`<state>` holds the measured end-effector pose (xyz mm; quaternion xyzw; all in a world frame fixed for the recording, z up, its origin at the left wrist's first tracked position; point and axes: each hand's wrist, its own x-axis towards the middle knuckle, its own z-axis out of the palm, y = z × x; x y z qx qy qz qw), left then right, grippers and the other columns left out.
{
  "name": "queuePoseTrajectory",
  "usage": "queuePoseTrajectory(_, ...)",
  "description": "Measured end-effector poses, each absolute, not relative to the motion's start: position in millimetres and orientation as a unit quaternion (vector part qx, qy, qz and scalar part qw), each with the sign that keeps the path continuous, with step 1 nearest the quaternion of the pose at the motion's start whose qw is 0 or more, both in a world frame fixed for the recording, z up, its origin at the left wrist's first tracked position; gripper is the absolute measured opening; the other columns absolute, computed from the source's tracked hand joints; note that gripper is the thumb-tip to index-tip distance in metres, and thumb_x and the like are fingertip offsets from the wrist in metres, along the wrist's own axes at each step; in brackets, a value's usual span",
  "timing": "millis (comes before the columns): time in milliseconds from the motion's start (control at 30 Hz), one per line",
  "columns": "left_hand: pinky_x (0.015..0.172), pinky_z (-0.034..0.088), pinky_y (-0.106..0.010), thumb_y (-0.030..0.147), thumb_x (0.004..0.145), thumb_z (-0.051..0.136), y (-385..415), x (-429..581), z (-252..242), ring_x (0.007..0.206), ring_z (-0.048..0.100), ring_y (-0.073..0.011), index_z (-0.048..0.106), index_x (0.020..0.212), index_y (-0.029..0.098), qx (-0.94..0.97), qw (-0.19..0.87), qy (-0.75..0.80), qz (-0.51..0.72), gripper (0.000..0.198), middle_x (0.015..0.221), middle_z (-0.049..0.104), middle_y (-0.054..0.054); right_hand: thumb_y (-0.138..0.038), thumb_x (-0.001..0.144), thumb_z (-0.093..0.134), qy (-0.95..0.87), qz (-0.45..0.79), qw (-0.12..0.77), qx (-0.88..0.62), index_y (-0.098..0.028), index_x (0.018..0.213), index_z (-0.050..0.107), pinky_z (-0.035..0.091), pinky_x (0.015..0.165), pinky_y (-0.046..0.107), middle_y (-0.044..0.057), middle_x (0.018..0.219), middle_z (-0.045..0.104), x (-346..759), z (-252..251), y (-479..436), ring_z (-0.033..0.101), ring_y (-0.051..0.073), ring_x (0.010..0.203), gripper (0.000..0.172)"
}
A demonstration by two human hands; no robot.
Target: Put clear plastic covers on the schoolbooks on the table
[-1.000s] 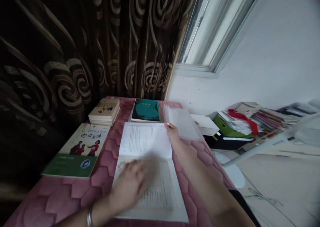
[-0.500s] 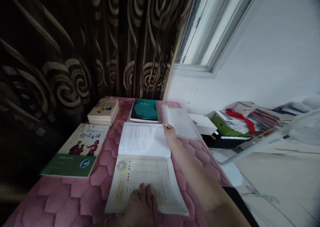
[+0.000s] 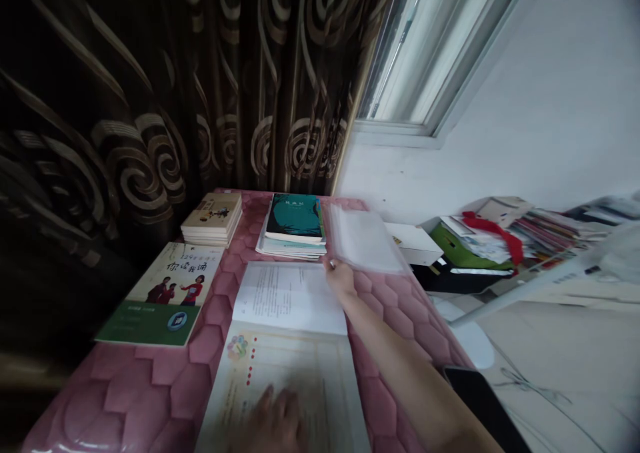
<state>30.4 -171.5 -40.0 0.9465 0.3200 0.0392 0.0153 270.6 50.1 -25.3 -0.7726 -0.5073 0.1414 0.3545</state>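
An open booklet (image 3: 290, 346) lies on the pink quilted table cover (image 3: 150, 386), its far page white with print and its near page yellowish with a form. My left hand (image 3: 277, 423) rests flat on the near page at the bottom edge, fingers stretched out. My right hand (image 3: 339, 276) reaches over the booklet's far right corner and pinches the near edge of a clear plastic sleeve (image 3: 363, 240), which is lifted off the table. A teal-covered book (image 3: 295, 216) tops a small stack just beyond the booklet.
A green and white book (image 3: 167, 293) lies to the left, with a stack of tan books (image 3: 213, 216) behind it. A dark patterned curtain hangs at the back. To the right are a white box (image 3: 413, 240), cluttered papers (image 3: 500, 236) and a dark phone (image 3: 480, 403).
My left hand has slid back along the near page toward me. The booklet has come nearer, uncovering the stack under the teal book. My right hand stays on the sleeve.
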Motion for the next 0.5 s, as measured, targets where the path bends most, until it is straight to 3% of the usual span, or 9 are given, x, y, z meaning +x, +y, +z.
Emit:
queuePoseTrajectory(67,0.110,0.036,-0.049,0.030,0.091,0.054,-137.9,34.6,-18.0,0.131,0.050,-0.0296,0.052,0.139,0.020,0.944,0.028,0.326,0.034,0.049,0.144,0.051,-0.015,-0.028,0.087,0.056,-0.516,0.134,0.321,-0.782,-0.018,0.070,0.065,0.039,0.065,0.031,0.007,0.064,0.065,268.8,-23.0,49.8,0.063,0.023,0.071,0.022)
queuePoseTrajectory(200,0.116,0.022,-0.056,0.032,0.096,0.044,-85.6,34.5,-0.3,0.147,0.022,-0.0294,0.028,0.152,0.021,0.911,0.060,0.407,0.012,0.059,0.158,0.024,-0.012,-0.028,0.091,0.052,-0.532,0.123,0.270,-0.793,-0.014,0.087,0.070,0.042,0.070,0.032,0.013,0.078,0.070,264.9,-17.6,48.8,0.066,0.026,0.080,0.022)
queuePoseTrajectory(367,0.118,0.015,-0.055,0.039,0.098,0.038,-73.3,27.2,-16.7,0.149,0.011,-0.0269,0.012,0.154,0.021,0.911,0.103,0.400,0.006,0.064,0.161,0.014,-0.011,-0.025,0.091,0.052,-0.551,0.076,0.252,-0.792,-0.007,0.126,0.057,0.043,0.088,0.036,0.022,0.120,0.063,260.4,-9.5,33.1,0.059,0.031,0.109,0.039)
queuePoseTrajectory(500,0.118,0.012,-0.056,0.044,0.099,0.033,-76.4,32.1,-17.6,0.149,0.010,-0.0286,0.012,0.155,0.023,0.902,0.109,0.417,-0.011,0.063,0.161,0.011,-0.010,-0.035,0.094,0.048,-0.673,-0.002,0.202,-0.711,-0.012,0.137,0.050,0.035,0.105,0.044,0.017,0.145,0.047,245.5,-9.6,-10.6,0.044,0.033,0.129,0.049)
